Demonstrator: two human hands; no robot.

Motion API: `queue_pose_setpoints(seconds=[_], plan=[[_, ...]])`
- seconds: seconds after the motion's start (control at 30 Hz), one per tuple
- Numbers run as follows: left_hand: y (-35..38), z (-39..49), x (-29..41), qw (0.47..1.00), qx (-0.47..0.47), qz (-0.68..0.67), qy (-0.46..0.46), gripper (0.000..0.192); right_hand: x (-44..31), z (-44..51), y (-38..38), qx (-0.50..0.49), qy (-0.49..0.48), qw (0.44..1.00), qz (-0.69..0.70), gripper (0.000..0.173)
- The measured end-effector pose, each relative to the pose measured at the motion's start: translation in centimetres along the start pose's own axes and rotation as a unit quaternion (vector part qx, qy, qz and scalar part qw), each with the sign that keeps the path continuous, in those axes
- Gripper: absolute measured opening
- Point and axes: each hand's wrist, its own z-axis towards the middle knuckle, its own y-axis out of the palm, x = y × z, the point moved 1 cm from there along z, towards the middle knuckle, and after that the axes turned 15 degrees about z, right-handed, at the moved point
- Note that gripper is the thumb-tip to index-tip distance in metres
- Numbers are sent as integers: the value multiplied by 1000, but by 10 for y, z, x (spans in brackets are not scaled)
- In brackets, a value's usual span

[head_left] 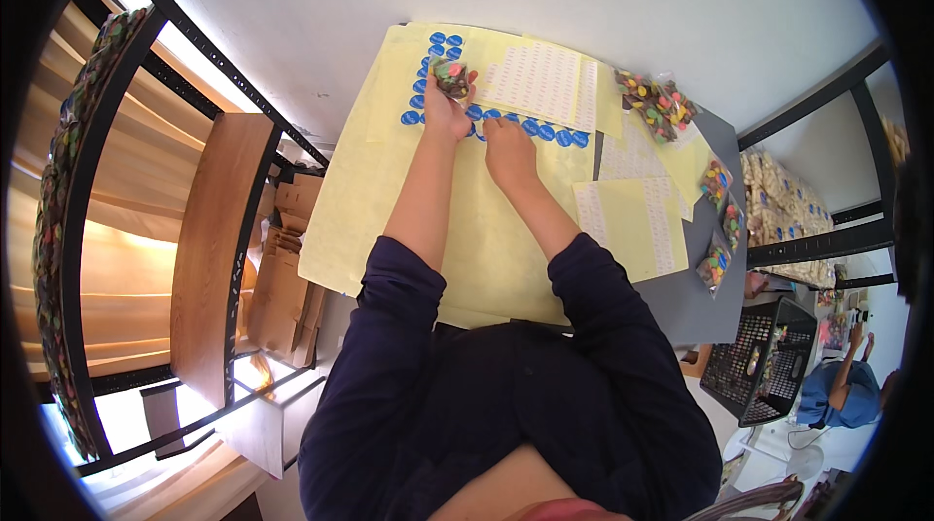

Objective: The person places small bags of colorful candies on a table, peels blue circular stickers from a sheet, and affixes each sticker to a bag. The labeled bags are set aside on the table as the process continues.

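Note:
My left hand [444,111] holds up a small clear bag of multicoloured candies [451,77] above the yellow backing sheet [379,178]. Round blue stickers [436,38] with white writing run in two columns behind that hand and in a row [546,132] to its right. Over the left part of this row, the fingers of my right hand [511,149] are pinched together at a blue round sticker [481,130], where some white shows. The fingertips partly cover it. Right of the bag lie white label strips [536,83] with small print.
More candy bags [660,105] lie along the right side of the grey table [686,309], beside further label sheets [631,222]. Black shelving [817,247] with packed bags stands right, near a black crate [759,360] and another person [839,393]. Left are a wooden shelf [219,258] and cardboard [281,295].

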Motion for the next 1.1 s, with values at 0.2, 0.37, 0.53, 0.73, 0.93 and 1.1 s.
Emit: queue_pose_setpoints(seconds=[0.2,0.37,0.53,0.73,0.93,1.1], plan=[[2,-3,1,1000,2,3,4,45,2,-5,-3,-11,-5,1000,27,5],[-3,2,-4,1000,-3,3,-6,45,7,-6,-9,-31,-20,996,75,3],[-8,4,-7,999,-26,-23,3,46,10,-4,-17,-86,-22,992,94,5],[-3,-10,-6,1000,-6,16,0,42,26,-1,-21,-100,-25,978,181,6],[1,-16,-20,990,-79,19,119,33,44,-8,-44,52,32,932,358,10],[7,-27,-42,909,0,376,180,45,49,-47,-89,83,80,859,500,11]])
